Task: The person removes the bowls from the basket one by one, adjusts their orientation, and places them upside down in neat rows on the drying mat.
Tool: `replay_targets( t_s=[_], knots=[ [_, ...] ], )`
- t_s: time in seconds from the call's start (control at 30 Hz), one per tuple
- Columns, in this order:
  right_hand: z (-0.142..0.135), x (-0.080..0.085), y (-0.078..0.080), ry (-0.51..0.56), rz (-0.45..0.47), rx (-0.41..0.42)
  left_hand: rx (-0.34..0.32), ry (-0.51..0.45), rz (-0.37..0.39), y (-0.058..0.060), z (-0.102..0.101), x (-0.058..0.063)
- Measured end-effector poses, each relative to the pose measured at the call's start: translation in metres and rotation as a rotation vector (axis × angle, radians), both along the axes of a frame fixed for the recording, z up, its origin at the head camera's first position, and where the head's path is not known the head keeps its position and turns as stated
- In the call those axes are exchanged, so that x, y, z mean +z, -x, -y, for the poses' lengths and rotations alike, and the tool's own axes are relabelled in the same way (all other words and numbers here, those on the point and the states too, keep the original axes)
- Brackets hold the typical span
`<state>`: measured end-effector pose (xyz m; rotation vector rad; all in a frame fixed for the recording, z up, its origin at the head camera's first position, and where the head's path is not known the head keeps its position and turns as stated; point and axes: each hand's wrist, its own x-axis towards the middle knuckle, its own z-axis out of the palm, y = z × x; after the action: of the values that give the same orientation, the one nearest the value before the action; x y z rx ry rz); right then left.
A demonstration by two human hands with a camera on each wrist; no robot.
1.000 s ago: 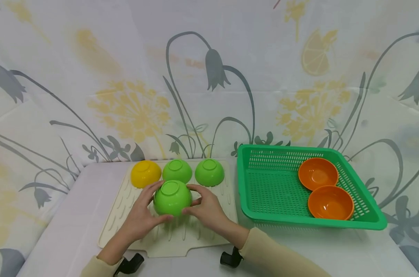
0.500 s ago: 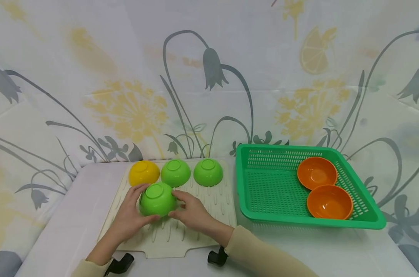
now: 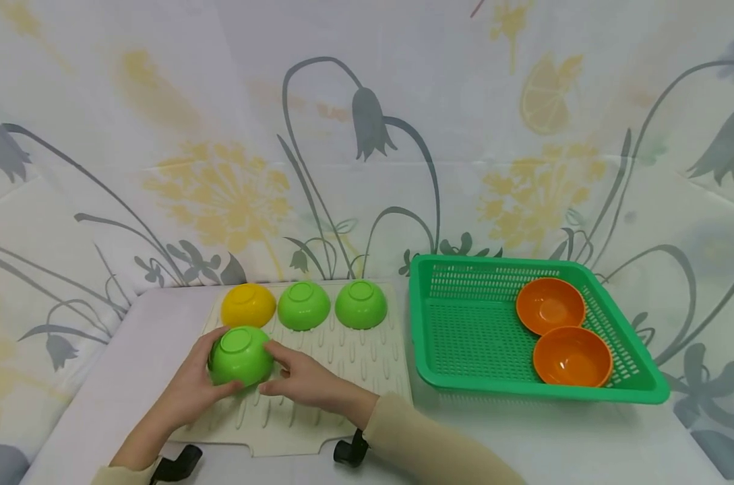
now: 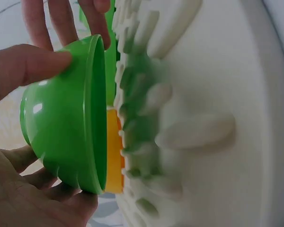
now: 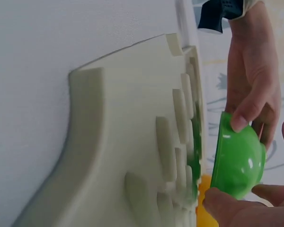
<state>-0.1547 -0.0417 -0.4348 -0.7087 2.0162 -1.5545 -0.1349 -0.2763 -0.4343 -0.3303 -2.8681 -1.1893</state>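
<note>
Only wrist-side: green bowl visibly aloft

The left hand holds a green bowl, thumb on its outer wall; the right hand shows at the top edge, fingers partly behind the bowl. The bowl's open side faces a ribbed mat. Beyond are a yellow bowl and a second green bowl.

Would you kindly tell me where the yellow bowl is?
In the head view, the yellow bowl is on the mat, at the back row's left end, beside an upturned green bowl and behind the held bowl.
</note>
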Motion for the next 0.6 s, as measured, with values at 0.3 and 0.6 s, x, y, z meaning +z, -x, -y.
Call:
replay_targets(
  t_s=[0.3,0.6],
  knots=[
    [0.014,-0.008,0.001,-0.058,-0.001,0.07,0.061,-0.045,0.037,0.001,0.016,-0.004],
    [0.017,-0.007,0.002,-0.093,0.044,0.109,0.051,-0.009,0.022,0.004,0.025,-0.012]
  ],
)
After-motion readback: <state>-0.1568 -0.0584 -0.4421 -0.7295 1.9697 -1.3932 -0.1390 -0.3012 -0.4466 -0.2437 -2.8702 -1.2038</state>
